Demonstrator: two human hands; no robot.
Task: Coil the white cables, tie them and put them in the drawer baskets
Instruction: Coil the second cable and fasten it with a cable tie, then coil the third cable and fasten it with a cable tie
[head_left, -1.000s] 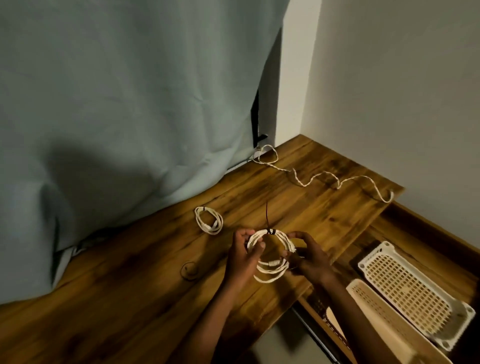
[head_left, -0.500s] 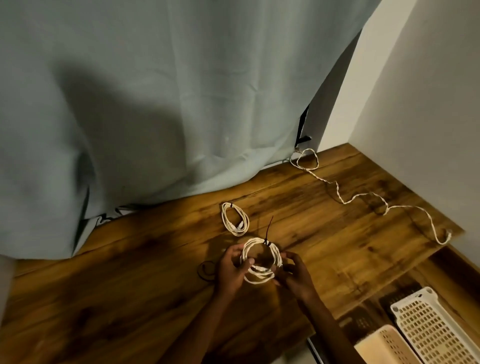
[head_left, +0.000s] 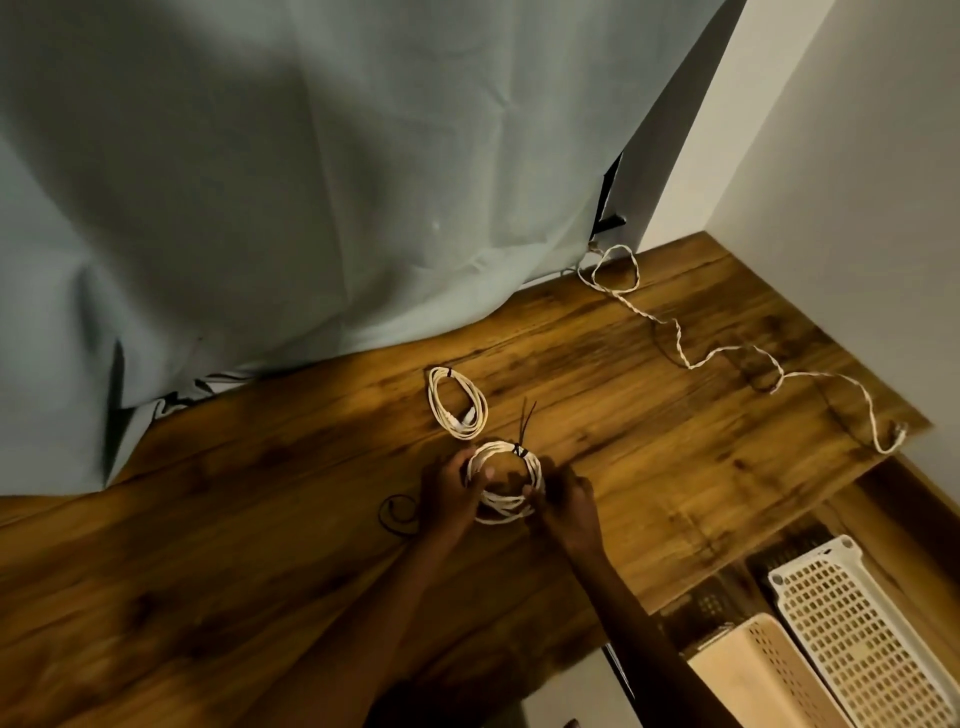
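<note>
Both hands hold one coiled white cable (head_left: 506, 480) above the worktop (head_left: 260, 545): left hand (head_left: 447, 491) curled round its left side, right hand (head_left: 569, 506) pinching its right.

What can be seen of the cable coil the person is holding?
The held coil is a white cable wound into several round loops, bound at its far side by a black tie whose long ends stick up. It sits just above or on the wooden desk, near a second tied coil. The left hand grips its left side, the right hand its right.
</note>
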